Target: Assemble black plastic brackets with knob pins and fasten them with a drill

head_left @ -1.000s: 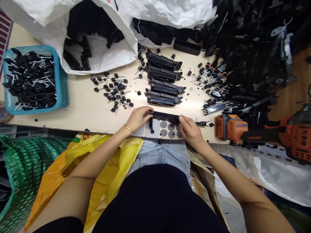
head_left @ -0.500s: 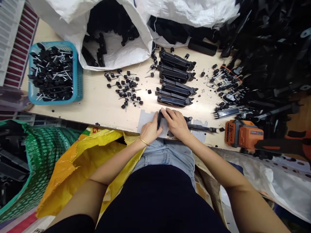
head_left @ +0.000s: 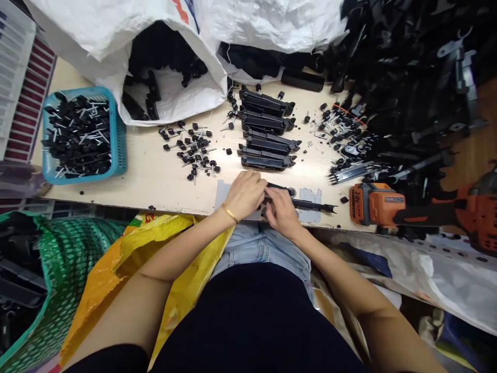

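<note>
At the table's front edge, my left hand [head_left: 245, 194] is bent over with its fingers curled together, on the near end of a black plastic arm part [head_left: 280, 187]. My right hand [head_left: 282, 210] meets it from the right, thumb and fingers pinched close to the same part. The palms and fingers hide most of what lies between them. A slim black bar [head_left: 314, 205] sticks out to the right, over a grey patch [head_left: 310, 196] on the tabletop. Just beyond my hands, several black folded arm assemblies [head_left: 267, 163] lie in a stacked row.
Loose black-headed screws [head_left: 194, 147] are scattered left of the row. A blue basket [head_left: 122, 140] holds many more. White sacks [head_left: 186, 106] of black parts stand behind. An orange cordless drill [head_left: 373, 204] lies at right, near heaped black parts. A yellow sack [head_left: 155, 248] hangs below the edge.
My left hand has turned over and moved right, its fingers now curled against those of my right hand. My right hand has gone from lying flat to a pinch. The view has shifted slightly.
</note>
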Tool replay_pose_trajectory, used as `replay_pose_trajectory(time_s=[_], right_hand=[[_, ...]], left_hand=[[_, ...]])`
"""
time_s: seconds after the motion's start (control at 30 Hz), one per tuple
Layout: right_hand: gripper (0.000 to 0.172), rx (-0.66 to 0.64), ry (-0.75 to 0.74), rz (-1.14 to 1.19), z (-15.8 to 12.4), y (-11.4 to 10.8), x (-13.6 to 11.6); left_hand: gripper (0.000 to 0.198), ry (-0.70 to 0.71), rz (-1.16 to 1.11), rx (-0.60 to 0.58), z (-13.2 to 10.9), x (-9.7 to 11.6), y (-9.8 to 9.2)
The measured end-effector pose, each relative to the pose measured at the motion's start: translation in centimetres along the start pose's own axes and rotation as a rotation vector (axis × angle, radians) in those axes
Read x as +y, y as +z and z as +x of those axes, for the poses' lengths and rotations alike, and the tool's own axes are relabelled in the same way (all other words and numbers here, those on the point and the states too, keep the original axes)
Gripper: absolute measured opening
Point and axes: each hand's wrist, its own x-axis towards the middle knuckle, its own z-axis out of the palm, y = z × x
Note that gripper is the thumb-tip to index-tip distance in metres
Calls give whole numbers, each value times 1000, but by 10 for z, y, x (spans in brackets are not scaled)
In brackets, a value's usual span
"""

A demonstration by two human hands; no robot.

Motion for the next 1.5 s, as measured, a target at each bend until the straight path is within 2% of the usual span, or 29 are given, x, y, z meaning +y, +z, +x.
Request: replay_pose_trajectory(time_s=[0.07,0.1,0.2,0.23,0.3,0.37,0.43,0.5,0.57,0.63,0.73,0.8,0.87,0.97,1.07,1.27,1.4,1.5], right_hand=[[25,-5,136,118,-29,-20,-4],[23,-44,216,158,-44,-31,-4],[39,-99,540,253,-77,-52,4],[39,-57,664,326,-79,-54,7],[35,124,862,589,-70,-51,11],[43,359,949,900,-46,-42,8],[44,557,973,1087,-16,-33,-1],[45,634,965,1157,10,-27,-13],[47,619,900,1171,26,-22,-23],[48,572,822,1161,34,-18,-27],[49,500,803,1142,37,-14,-23],[50,453,837,1141,36,-16,-19],[49,452,848,1092,34,-18,-18],[47,500,815,1005,30,-21,-24],[47,543,833,992,27,-19,-34],[43,613,791,938,26,-14,-49],[48,538,789,941,29,-18,-47],[49,509,806,981,30,-21,-39]], left_hand=[[18,184,8,-54,21,-4,9],[21,233,15,-84,30,-5,13],[25,223,1,-127,39,-4,22],[26,196,-32,-124,35,-1,23],[27,132,-137,-87,17,8,24],[27,68,-288,-10,-7,22,25],[28,-14,-466,61,-29,35,29],[33,-98,-671,52,-43,46,34],[27,-206,-896,-39,-48,54,39],[17,-364,-1073,-82,-47,60,43],[12,-501,-1147,-26,-45,63,45],[16,-467,-1136,-58,-45,60,42],[30,-401,-1188,-153,-46,52,39],[65,-345,-1495,-239,-47,41,33],[86,-414,-1714,-202,-46,37,31],[78,-564,-1709,-150,-48,47,35],[88,-534,-1745,-133,-47,51,35],[87,-464,-1694,-167,-42,43,29]])
